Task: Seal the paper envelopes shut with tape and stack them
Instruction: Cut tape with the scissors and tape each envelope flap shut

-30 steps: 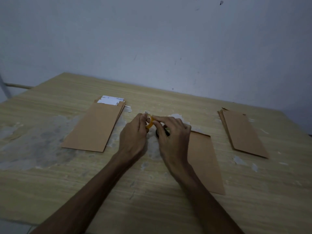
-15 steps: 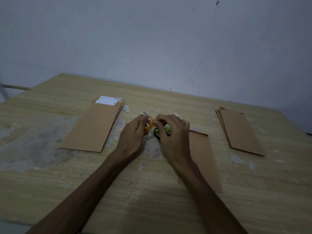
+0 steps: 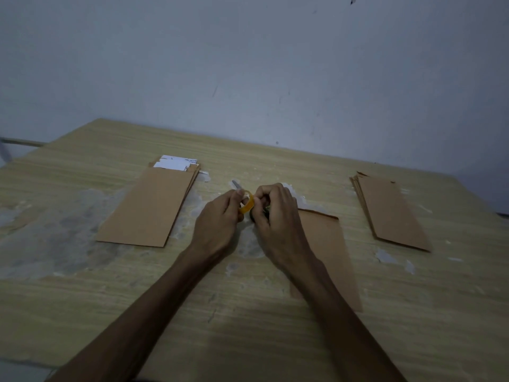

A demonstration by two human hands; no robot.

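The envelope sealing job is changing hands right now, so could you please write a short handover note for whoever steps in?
Left hand: pinches the yellow tape roll above the table.
Right hand: fingers curled at the roll's edge, apparently picking at the tape end; its grip is partly hidden.
Single envelope: flat under the right forearm, no tape visible on it.
Left pile: white paper showing at the top, seemingly unsealed.
Right pile: stacked, probably the sealed ones.
Left to do: free a strip, tape the single envelope, stack it, continue with the left pile.
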